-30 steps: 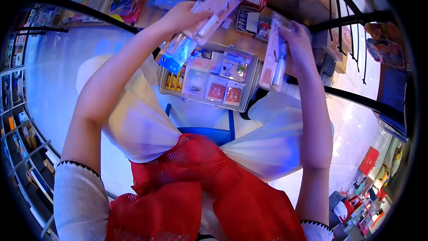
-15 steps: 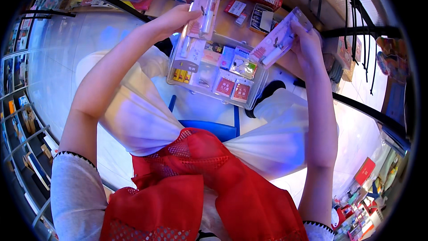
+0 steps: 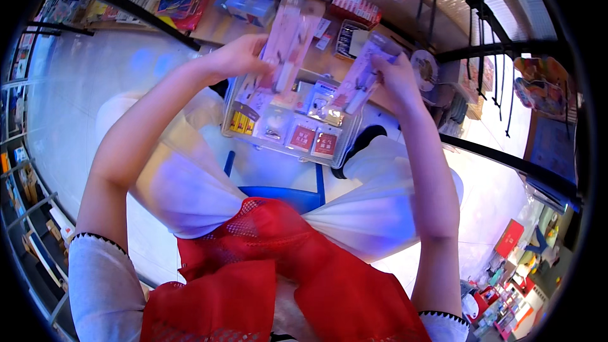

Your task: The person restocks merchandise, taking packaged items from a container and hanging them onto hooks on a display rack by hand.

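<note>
The clear tray (image 3: 288,145) of small carded packets rests on your lap, below both hands. Since a second ago you have lifted the two pink blister packs higher over it. Your left hand (image 3: 237,57) grips the longer pink pack (image 3: 285,41); your right hand (image 3: 392,76) grips the shorter pink pack (image 3: 358,79), now tilted toward the tray, so both remain unplaced.
</note>
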